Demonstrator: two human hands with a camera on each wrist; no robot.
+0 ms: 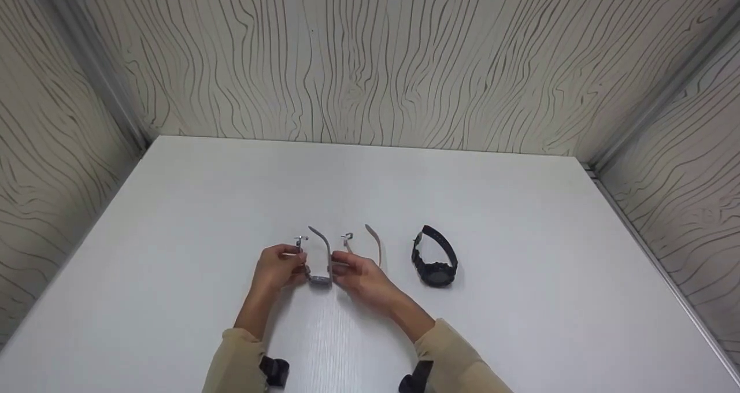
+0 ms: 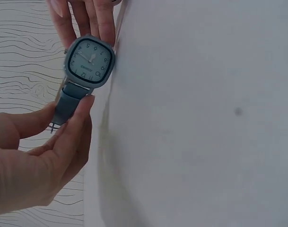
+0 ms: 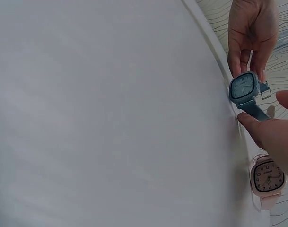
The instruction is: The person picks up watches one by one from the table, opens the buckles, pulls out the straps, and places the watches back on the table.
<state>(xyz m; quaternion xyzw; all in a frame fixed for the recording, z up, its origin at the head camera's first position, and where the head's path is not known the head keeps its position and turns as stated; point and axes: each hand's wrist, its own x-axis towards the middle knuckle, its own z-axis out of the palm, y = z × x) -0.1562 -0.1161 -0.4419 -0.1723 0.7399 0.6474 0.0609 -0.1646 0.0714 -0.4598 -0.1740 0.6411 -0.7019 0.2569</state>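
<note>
A blue-grey wristwatch (image 1: pixel 319 280) with a rounded square dial stands on the table, its two strap halves pointing away from me. My left hand (image 1: pixel 277 269) pinches the buckle half of its strap between thumb and fingers, plainest in the left wrist view, where the watch (image 2: pixel 90 61) faces the camera. Against the other strap half, my right hand (image 1: pixel 367 280) rests its fairly straight fingers. In the right wrist view the right thumb (image 3: pixel 286 99) stays apart from that strap. A pink wristwatch (image 3: pixel 268 177) sits just beyond the right hand, which partly hides it in the head view.
A black wristwatch (image 1: pixel 437 274) with its strap curved upward stands right of the right hand. The white table (image 1: pixel 202 208) runs back to wood-grain patterned panels (image 1: pixel 358 63). Dark wrist devices (image 1: pixel 276 371) are strapped over both beige sleeves (image 1: pixel 231 361).
</note>
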